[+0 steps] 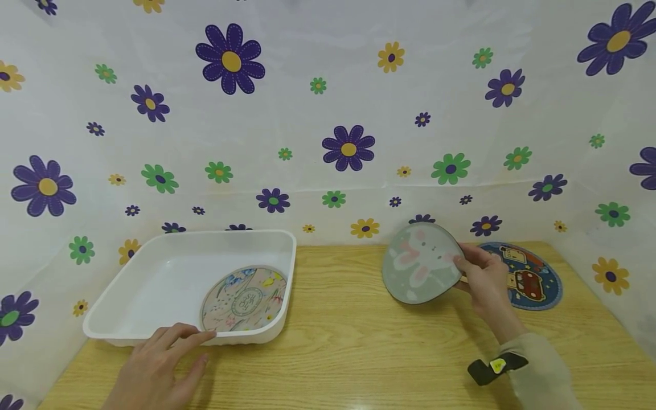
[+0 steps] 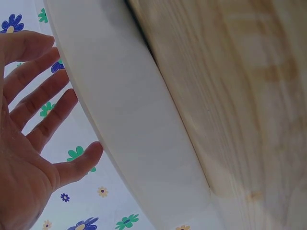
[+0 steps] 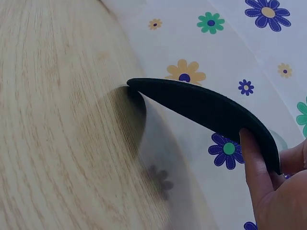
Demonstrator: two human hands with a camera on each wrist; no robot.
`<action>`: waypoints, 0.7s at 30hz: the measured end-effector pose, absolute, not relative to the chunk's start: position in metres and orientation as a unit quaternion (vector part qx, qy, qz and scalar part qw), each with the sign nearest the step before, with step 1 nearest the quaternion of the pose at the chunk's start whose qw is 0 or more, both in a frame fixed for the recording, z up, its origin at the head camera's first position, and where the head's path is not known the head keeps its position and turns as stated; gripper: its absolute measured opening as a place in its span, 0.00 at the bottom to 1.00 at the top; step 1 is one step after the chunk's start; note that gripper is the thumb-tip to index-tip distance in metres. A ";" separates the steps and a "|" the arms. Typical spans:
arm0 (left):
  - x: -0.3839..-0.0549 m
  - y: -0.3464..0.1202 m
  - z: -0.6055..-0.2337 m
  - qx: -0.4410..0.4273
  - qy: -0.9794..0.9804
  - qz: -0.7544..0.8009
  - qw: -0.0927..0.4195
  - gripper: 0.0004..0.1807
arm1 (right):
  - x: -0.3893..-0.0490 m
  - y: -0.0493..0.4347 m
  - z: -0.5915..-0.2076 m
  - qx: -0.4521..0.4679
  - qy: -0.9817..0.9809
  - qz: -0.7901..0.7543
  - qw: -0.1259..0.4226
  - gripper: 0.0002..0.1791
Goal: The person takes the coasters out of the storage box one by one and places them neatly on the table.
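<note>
My right hand (image 1: 487, 285) pinches a round grey mouse pad (image 1: 417, 265) with a white rabbit print, thumb on the printed face and fingers behind. It is tilted up off the table. The right wrist view shows its black underside (image 3: 192, 103), slightly bent. Behind my right hand lies a dark blue oval mat (image 1: 543, 290) with cartoon figures, partly hidden. My left hand (image 1: 161, 364) rests with extended fingers on the near rim of a white plastic tray (image 1: 154, 285); its fingertips touch the rim in the left wrist view. Inside the tray lies a round floral pad (image 1: 246, 299).
The wood-grain table (image 1: 338, 341) runs between the tray and the blue mat. A white cloth (image 1: 307, 114) with purple, green and yellow flowers stands behind the table and at both sides. A black strap (image 1: 497, 367) is around the right sleeve.
</note>
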State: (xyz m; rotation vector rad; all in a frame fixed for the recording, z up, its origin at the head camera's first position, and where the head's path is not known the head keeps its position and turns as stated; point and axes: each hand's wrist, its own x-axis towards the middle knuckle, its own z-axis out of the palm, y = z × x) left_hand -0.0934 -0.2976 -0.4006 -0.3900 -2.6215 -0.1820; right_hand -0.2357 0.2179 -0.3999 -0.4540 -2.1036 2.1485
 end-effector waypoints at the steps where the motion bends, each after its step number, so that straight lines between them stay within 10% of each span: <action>1: -0.093 -0.298 -0.401 -0.142 -0.958 -0.067 0.239 0.21 | -0.235 0.218 -0.400 -0.149 -0.692 0.705 0.051 0.24; 21: -0.092 -0.297 -0.400 -0.150 -0.952 -0.064 0.257 0.21 | -0.236 0.227 -0.406 -0.157 -0.691 0.703 0.052 0.22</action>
